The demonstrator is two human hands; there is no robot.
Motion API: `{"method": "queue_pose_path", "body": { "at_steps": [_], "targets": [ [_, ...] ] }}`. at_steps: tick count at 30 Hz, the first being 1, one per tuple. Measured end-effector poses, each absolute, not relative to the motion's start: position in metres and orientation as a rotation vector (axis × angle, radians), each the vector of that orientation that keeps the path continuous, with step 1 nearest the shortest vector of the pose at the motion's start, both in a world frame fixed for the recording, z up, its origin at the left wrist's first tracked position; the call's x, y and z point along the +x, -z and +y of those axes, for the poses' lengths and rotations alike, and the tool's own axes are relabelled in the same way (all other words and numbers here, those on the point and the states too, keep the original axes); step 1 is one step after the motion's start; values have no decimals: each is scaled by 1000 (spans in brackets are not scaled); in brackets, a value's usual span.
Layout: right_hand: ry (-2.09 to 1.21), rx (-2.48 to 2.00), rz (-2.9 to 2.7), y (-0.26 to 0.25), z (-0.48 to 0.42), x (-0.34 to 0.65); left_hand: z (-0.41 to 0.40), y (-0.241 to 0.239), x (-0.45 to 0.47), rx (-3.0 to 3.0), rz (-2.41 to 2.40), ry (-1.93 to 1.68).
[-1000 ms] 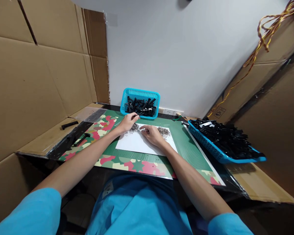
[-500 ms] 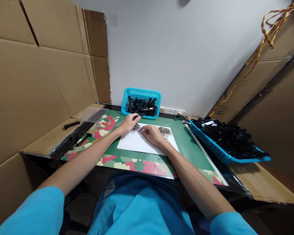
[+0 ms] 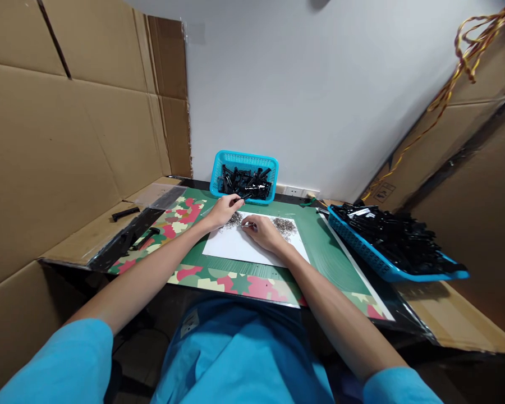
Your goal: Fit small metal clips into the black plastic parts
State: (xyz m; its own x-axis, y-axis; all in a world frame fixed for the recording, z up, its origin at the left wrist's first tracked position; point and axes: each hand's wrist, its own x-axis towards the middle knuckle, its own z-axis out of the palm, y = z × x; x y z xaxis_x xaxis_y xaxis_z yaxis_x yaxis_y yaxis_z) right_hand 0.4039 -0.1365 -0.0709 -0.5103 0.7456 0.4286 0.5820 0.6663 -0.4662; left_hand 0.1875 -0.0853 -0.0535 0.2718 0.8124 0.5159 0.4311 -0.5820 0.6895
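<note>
My left hand (image 3: 224,212) is closed in a pinch on a black plastic part (image 3: 244,198), just in front of the blue basket (image 3: 216,174). Beside it, over the white sheet (image 3: 235,247), my right hand (image 3: 261,231) is closed on a thin silvery tool (image 3: 249,225), mostly hidden by the fingers. Its kind is too small to make out. Two heaps of tiny dark bits lie on the sheet, a left heap (image 3: 234,219) by my fingertips and a right heap (image 3: 285,225) beyond my right hand.
A second blue basket (image 3: 362,253), heaped with black parts (image 3: 387,235), stands tilted at the right. Loose black pieces (image 3: 146,239) lie on the patterned green mat (image 3: 330,252) at the left, another black piece (image 3: 125,214) on cardboard. Cardboard walls (image 3: 67,146) flank the table.
The whole view has shifted slightly to the right. Both hands keep nearly the same pose and hold on their things.
</note>
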Motion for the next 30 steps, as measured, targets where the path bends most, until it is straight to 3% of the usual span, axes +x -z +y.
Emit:
{"method": "queue_pose_path", "body": {
  "at_steps": [30],
  "targets": [
    [-448, -996, -2310, 59, -146, 415, -87, 53, 188, 2179, 1117, -1217]
  ]
}}
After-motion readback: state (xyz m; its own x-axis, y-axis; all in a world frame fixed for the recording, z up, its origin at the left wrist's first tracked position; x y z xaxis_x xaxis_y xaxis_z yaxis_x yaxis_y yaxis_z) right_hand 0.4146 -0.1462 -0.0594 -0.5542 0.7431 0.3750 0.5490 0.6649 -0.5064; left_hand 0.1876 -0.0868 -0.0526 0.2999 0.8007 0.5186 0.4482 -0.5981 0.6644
